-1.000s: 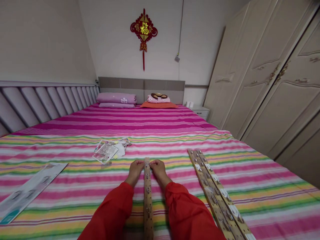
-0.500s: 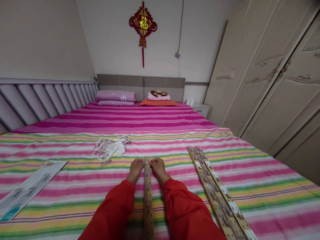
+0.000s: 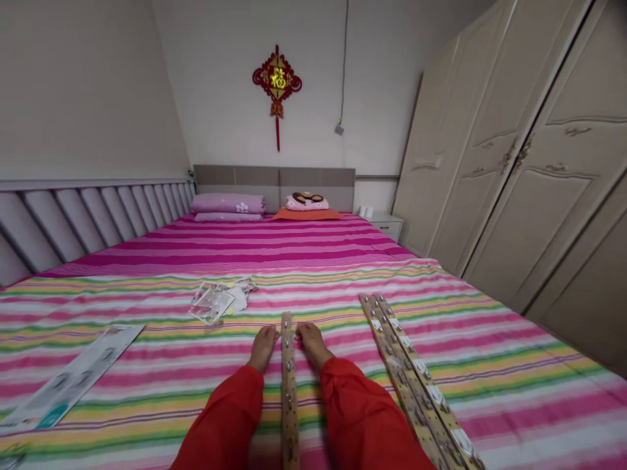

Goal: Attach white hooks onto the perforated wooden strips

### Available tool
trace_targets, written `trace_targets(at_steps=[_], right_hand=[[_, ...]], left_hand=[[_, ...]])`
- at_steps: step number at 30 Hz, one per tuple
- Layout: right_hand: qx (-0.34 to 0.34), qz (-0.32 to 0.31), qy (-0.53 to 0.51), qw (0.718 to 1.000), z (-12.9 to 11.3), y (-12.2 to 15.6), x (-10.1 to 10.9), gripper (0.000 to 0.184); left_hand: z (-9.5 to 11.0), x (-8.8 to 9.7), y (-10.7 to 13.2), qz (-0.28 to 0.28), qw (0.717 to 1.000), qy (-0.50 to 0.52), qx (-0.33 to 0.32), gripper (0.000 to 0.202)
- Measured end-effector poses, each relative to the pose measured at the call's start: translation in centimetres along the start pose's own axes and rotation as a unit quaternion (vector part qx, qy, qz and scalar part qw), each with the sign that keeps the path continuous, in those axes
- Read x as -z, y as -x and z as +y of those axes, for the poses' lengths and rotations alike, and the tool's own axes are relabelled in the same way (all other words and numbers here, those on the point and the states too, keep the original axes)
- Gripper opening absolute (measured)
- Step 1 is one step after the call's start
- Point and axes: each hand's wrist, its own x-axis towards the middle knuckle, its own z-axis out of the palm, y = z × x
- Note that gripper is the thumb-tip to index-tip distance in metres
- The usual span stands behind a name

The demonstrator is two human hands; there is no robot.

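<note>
A narrow wooden strip (image 3: 289,408) with rows of holes and small metal fittings lies lengthwise on the striped cloth, between my forearms. My left hand (image 3: 263,346) is just left of its far end, fingers curled together and resting close to the edge. On the opposite side my right hand (image 3: 311,344) is closed too, its fingertips beside the strip near a metal fitting (image 3: 287,343). Both hands seem slightly apart from the wood. Whatever is pinched in either hand, if anything, is too small to make out. Red sleeves cover both arms.
Several similar strips (image 3: 416,391) with metal fittings and white pieces lie to the right. Plastic packets (image 3: 214,303) are behind my left hand, and a long white package (image 3: 81,375) lies at left. Bed rail (image 3: 98,215), folded bedding (image 3: 228,203) and wardrobe (image 3: 490,156) surround the bed.
Both hands have drawn slightly outward from the far end of the strip, which they were touching. The camera view has tilted up and shifted a little.
</note>
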Motion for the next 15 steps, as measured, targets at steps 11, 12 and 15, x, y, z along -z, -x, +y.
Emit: trace_targets(at_steps=[11,12,15], right_hand=[[-0.033,-0.004,-0.107,0.994,0.6,10.3,5.1,0.021],[-0.037,-0.002,-0.112,0.993,0.7,11.5,5.6,0.023],[-0.051,0.001,-0.136,0.989,1.2,15.3,7.5,0.030]], left_hand=[[-0.5,3.9,6.6,0.000,1.000,-0.006,0.019,0.043],[-0.5,4.3,7.6,0.000,1.000,-0.006,0.021,0.045],[-0.6,5.8,10.7,-0.002,1.000,-0.006,0.029,0.046]])
